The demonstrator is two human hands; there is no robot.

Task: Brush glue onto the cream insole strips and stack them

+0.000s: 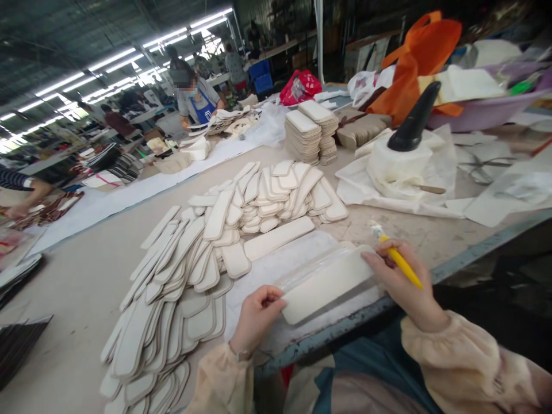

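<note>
- Your left hand (261,313) grasps the near-left corner of a long white panel (328,287), thumb on top and fingers curled at the edge.
- Your right hand (403,276) has its thumb on the panel's other end and also grips a yellow brush (403,265), its whitish tip pointing away from you.
- The panel lies between your hands, tilted above a white sheet (241,293) at the table's blue-grey edge (319,339); a shiny translucent strip shows along its far side.
- Just beyond it, a single long piece (280,237) lies against a spread heap of pale pieces (172,287), which fans out to your left.
- Behind the heap stand neat stacks (304,135) of similar pieces.
- To their right, a black cone (416,121) stands on a plastic-wrapped white bundle (399,167), near a purple basin (483,115) and an orange bag (425,63).
- Farther off, a co-worker (196,103) in a blue apron leans over another worktable.
</note>
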